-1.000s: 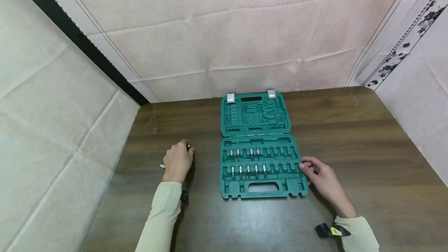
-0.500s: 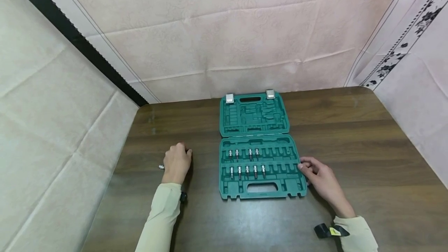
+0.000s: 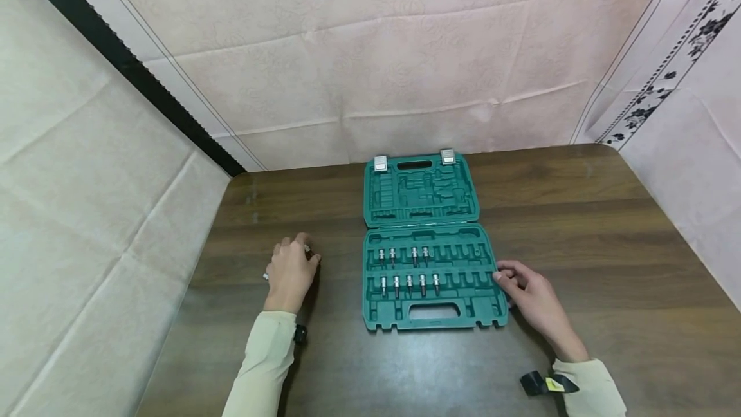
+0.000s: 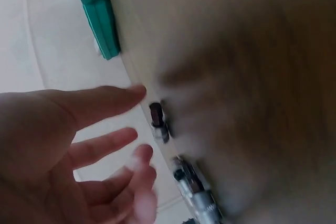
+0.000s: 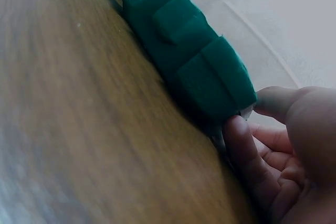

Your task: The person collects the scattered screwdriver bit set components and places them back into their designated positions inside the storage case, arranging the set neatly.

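Observation:
A green plastic socket case (image 3: 477, 307) lies opened flat on the table. Several silver bit sockets (image 3: 423, 285) sit in two rows of its near half. My right hand (image 3: 535, 298) pinches the case's right edge; in the right wrist view the thumb (image 5: 275, 100) lies along the top and a finger (image 5: 244, 140) is low at the side. Left of the case, my left hand (image 3: 289, 275) is over loose bit sockets. The left wrist view shows its fingers loosely spread, apart from a dark-tipped bit socket (image 4: 158, 121). More silver bit sockets (image 4: 202, 195) lie beside that one.
The case's lid half, with two silver latches (image 3: 380, 163), lies toward the back. A cloth-covered wall (image 3: 405, 82) rises behind the wooden table (image 3: 579, 211), and another cloth (image 3: 98, 211) hangs on the left.
My left hand has shifted slightly and its fingers have spread, showing a loose bit socket beside the thumb again. The right hand stays at the case's edge.

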Tool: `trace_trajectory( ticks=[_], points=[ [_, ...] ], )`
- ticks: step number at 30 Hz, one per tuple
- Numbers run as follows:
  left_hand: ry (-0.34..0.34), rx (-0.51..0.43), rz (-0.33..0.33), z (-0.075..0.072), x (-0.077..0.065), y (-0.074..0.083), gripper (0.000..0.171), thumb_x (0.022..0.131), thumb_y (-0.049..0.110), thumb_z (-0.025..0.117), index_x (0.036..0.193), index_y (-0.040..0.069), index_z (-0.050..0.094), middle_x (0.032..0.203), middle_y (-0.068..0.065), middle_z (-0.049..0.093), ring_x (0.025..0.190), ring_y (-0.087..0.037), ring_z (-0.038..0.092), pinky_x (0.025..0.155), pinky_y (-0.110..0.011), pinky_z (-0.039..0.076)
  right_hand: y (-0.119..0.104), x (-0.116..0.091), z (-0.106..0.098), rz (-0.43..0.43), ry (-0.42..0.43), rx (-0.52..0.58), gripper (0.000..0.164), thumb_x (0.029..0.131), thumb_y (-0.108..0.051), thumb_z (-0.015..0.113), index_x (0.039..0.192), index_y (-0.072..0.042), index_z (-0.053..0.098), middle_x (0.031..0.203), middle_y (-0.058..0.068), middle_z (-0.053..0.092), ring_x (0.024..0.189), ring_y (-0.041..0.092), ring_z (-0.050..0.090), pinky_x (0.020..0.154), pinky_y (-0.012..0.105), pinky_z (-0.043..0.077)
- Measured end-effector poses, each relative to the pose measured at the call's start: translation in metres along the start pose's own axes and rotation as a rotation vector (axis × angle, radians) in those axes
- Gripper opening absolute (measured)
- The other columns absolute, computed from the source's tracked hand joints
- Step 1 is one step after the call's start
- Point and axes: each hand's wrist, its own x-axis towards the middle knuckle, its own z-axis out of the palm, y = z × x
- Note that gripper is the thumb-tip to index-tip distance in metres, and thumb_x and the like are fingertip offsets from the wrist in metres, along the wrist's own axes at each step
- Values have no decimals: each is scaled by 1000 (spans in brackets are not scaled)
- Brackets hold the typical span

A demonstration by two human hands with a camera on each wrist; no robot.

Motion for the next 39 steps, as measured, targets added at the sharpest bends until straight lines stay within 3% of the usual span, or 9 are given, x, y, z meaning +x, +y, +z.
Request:
trace_trajectory(
  ticks=[5,11,20,27,39],
  points=[
    [1,90,9,-2,4,-8,44,90,35,86,121,5,76,112,-24,70,108,-47,59,93,-61,48,0,0,0,5,4,1,41,110,-30,59,138,1,61,106,13,67,79,14,62,66,27,57],
    [-20,115,63,-2,8,-16,36,89,33,87,111,5,80,105,-17,73,101,-42,60,88,-56,47,-1,1,1,-1,-1,-7,44,110,-32,59,138,1,61,107,13,67,79,15,62,66,27,57],
    [-18,100,193,1,7,-17,37,95,28,81,119,0,76,112,-20,74,105,-43,63,91,-57,50,-1,1,1,-10,1,-3,42,110,-31,59,137,1,62,106,13,68,79,15,62,66,27,57],
    [24,-1,271,-2,4,-10,35,101,27,75,120,-2,73,114,-19,75,105,-41,65,95,-58,50,-2,0,1,-5,1,-5,43,111,-31,58,138,2,61,107,13,68,80,15,62,66,27,57],
    [-5,46,382,-6,-6,12,36,106,27,67,130,0,68,124,-20,70,113,-37,62,98,-56,53,0,0,0,-3,1,-1,43,110,-30,59,138,3,61,107,14,68,81,15,62,67,27,57]
  ],
)
